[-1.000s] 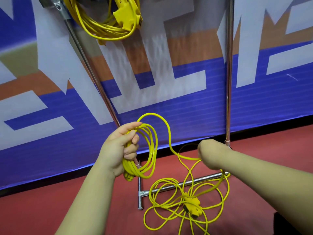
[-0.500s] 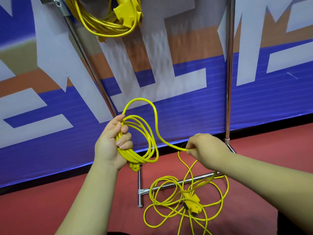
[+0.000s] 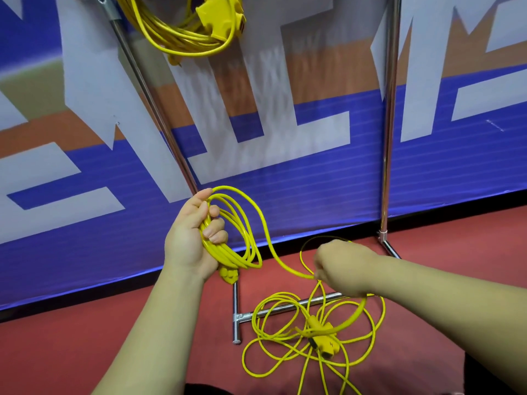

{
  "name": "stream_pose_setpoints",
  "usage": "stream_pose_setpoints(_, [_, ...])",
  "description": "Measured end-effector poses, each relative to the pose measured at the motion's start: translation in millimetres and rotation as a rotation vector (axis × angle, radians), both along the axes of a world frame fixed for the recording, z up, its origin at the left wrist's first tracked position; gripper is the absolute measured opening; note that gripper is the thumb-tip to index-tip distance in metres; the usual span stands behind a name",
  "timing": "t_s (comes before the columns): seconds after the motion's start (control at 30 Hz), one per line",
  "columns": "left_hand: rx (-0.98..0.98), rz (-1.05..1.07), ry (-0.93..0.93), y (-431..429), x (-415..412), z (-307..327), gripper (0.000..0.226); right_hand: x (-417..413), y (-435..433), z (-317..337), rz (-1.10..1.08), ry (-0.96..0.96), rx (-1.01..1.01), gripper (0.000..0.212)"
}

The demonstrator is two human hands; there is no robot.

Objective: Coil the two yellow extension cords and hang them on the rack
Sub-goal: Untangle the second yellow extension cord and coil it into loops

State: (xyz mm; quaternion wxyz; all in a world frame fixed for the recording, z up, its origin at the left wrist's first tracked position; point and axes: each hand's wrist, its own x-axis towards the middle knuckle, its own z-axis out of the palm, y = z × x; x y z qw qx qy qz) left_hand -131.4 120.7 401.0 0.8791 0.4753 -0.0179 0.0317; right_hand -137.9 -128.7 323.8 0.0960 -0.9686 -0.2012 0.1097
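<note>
Both raised: left hand (image 3: 189, 238) grips coil (image 3: 236, 238), right hand (image 3: 340, 266) pinches cord.

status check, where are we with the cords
Left hand grips part-wound coil; right hand pinches running strand. First cord hung on rack. Slack and socket block lie tangled across rack base, may snag.

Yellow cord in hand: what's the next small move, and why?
Probably swing the right hand up to the left hand and lay the strand it pinches as one more loop on the coil. The left hand grips only a few loops, and most of the cord lies tangled on the floor around its socket block.
</note>
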Motion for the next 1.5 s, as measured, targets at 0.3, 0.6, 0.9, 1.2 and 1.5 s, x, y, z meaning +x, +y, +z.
stream_pose_setpoints(0.3, [0.343,0.067,-0.055,-20.7,-4.7,-9.3,0.027,-13.4,-2.4,41.6,0.305,0.239,0.367,0.023])
stream_pose_setpoints(0.6, [0.732,-0.046,-0.113,-34.5,-16.3,-9.3,0.026,-2.1,-37.7,63.8,0.132,0.424,0.96,0.038])
stream_pose_setpoints(0.9, [0.19,-0.461,-0.017,-48.0,-23.0,-10.9,0.034,7.0,-36.6,44.9,-0.024,0.608,1.167,0.025])
stream_pose_setpoints(1.2, [0.321,-0.437,-0.122,-38.9,-17.6,-6.0,0.043,7.1,-30.4,39.8,-0.076,0.701,1.163,0.016])
stream_pose_setpoints(1.5, [0.472,-0.18,-0.139,-48.9,-21.3,1.7,0.011,-4.6,-16.3,44.7,-0.143,0.212,1.011,0.012])
